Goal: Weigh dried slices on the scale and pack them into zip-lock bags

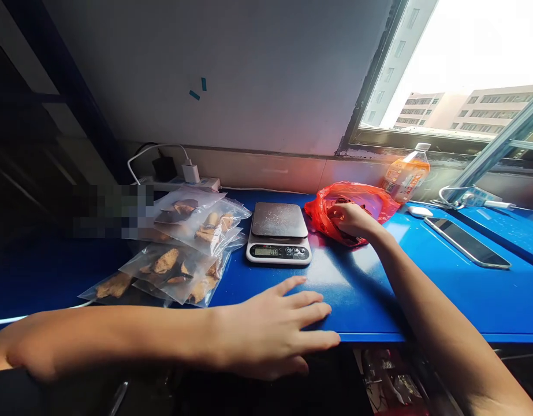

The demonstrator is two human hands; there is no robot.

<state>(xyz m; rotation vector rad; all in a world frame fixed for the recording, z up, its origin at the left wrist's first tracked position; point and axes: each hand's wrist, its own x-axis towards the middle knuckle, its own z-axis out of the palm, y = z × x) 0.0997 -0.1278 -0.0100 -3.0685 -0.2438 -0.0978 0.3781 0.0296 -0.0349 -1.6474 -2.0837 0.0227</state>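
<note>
So, the right hand is seen pushed into the mouth of the crumpled red plastic bag at the back of the glossy blue tabletop. Its fingers are curled over something dark inside, but whether a piece is actually gripped can't be told from here. The left hand is laid flat and slack on the front edge of the table, with nothing held in it.

Progress-wise, a decent pile of clear zip bags filled with brownish dried chunks is stacked on the left, so a good share of the portioning looks to be done already. The small silver-topped digital kitchen scale is parked between that pile and the red bag. Its platform is bare and its display is lit, so the current portion probably hasn't been weighed yet. How much is left in the red bag can't be judged.

As for room, the scale is just beside the red bag, so only a short hop is needed. Plenty of bare blue surface is left in front of the scale. A flat black smartphone lies well apart to the right, and a tilted orange drink bottle is propped just behind the bag.
</note>
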